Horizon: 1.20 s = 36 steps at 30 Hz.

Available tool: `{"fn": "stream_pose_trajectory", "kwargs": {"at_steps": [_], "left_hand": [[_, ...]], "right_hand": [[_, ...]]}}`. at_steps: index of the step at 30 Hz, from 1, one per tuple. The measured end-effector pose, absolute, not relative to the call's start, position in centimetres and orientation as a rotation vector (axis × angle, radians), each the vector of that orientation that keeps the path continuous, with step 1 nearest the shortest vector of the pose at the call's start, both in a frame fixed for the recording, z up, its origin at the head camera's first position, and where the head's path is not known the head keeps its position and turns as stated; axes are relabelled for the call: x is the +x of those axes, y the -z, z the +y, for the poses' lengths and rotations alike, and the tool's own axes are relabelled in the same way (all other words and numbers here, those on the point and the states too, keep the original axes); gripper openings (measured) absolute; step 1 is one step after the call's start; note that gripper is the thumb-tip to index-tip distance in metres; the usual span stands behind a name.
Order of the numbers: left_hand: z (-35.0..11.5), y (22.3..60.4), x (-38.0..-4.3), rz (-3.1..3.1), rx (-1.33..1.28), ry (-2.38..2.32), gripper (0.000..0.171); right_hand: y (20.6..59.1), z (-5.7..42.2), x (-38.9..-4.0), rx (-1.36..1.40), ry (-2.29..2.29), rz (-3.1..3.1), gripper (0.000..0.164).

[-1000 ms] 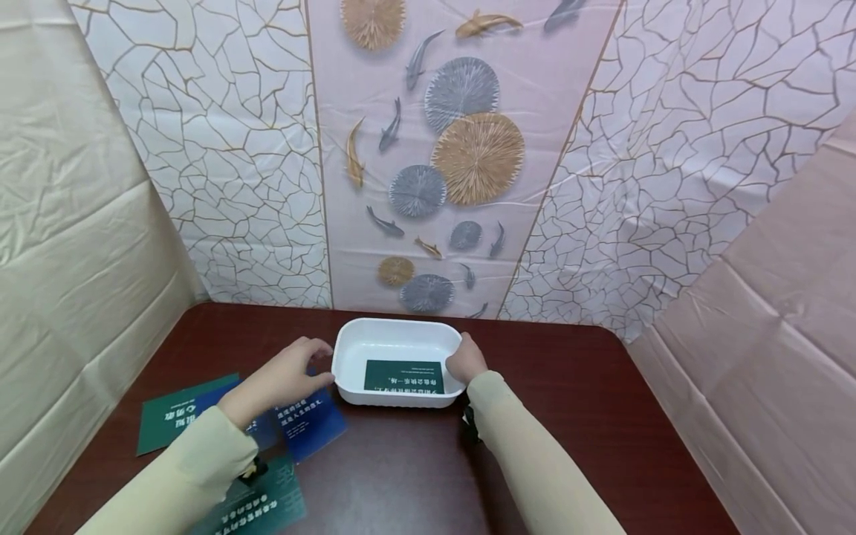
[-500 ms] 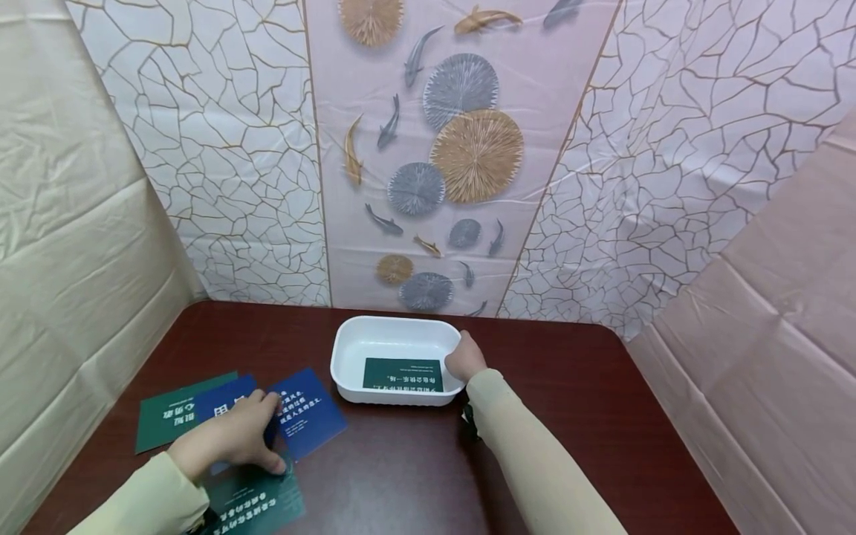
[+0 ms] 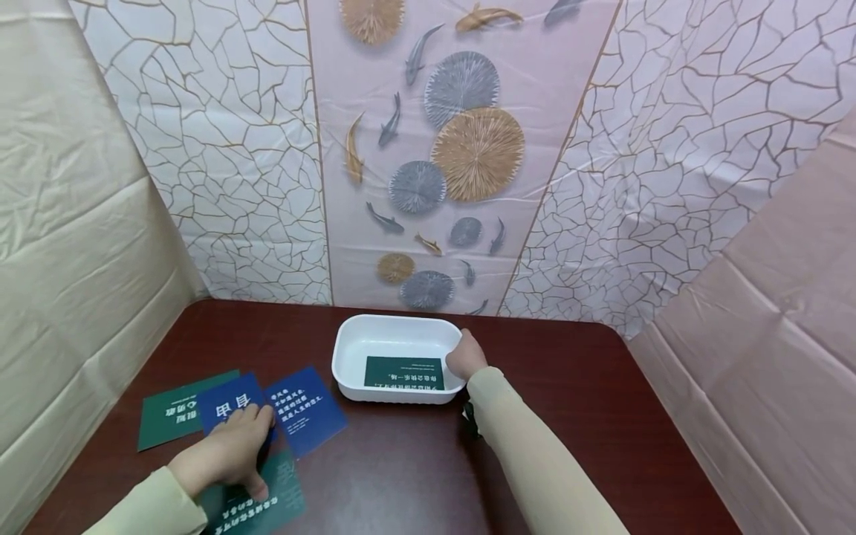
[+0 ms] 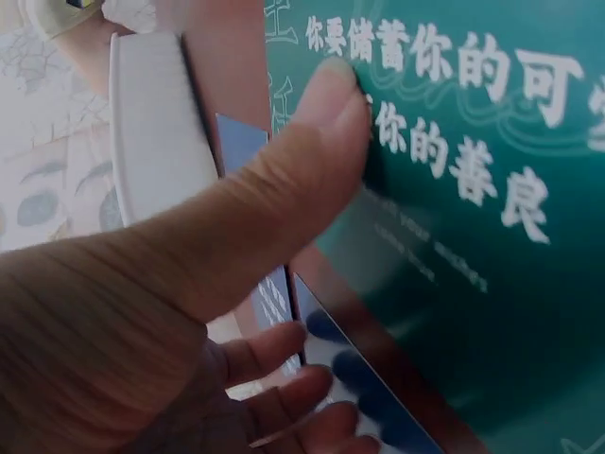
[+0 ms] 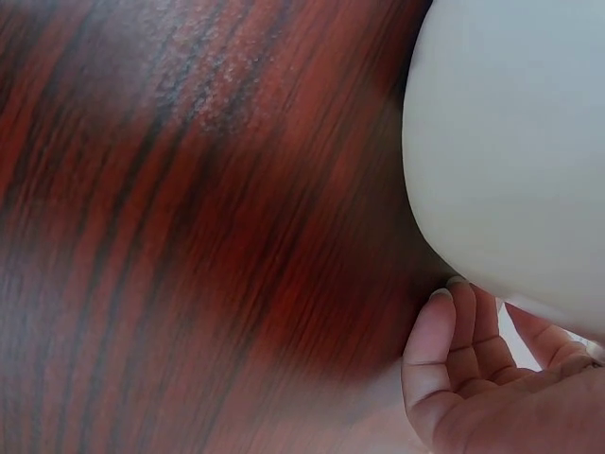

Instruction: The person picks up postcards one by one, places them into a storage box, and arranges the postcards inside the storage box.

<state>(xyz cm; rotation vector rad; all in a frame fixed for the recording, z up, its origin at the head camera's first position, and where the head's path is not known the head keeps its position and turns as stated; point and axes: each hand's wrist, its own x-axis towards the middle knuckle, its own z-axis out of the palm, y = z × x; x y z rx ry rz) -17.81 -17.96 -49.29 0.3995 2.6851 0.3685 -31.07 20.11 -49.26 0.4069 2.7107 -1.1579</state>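
My left hand (image 3: pixel 227 453) lies over the cards at the left, its fingers on a blue card (image 3: pixel 219 395) and the thumb over the near green card (image 3: pixel 284 487). In the left wrist view the thumb stretches over the white lettering of that green card (image 4: pixel 444 293), with the other fingertips at a blue card's edge (image 4: pixel 364 388). At the back, my right hand (image 3: pixel 468 355) grips the right rim of a white plastic tray (image 3: pixel 400 397). A green card (image 3: pixel 404 373) with white writing lies inside the tray.
A second blue card (image 3: pixel 306 412) lies right of the left hand. Another green card (image 3: pixel 167 420) is partly under the first blue one. All rest on the dark red table (image 3: pixel 394 468). A patterned cloth wall (image 3: pixel 428 223) stands behind the tray.
My left hand has come away from the tray's left side, back toward the near left, down onto the cards. My right hand has kept its hold on the tray rim.
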Motion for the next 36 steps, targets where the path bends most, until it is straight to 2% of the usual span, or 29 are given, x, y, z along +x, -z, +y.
{"fn": "stream_pose_trajectory", "kwargs": {"at_steps": [3,17,28,36], "left_hand": [[-17.2,49.1,-17.4,2.699,0.396,-0.353,0.104],[-16.1,48.8,-16.3,2.682,0.437,-0.420,0.050],[-16.0,48.7,-16.7,2.626,0.406,-0.427,0.055],[-16.3,48.3,-16.1,2.600,0.378,-0.457,0.039]], "right_hand": [[49.4,20.1,-31.2,0.397,1.156,2.710,0.071],[49.2,20.0,-31.1,0.401,1.186,2.703,0.073],[49.5,20.3,-31.3,0.410,1.173,2.705,0.072],[49.2,20.0,-31.2,0.418,1.170,2.703,0.073]]}}
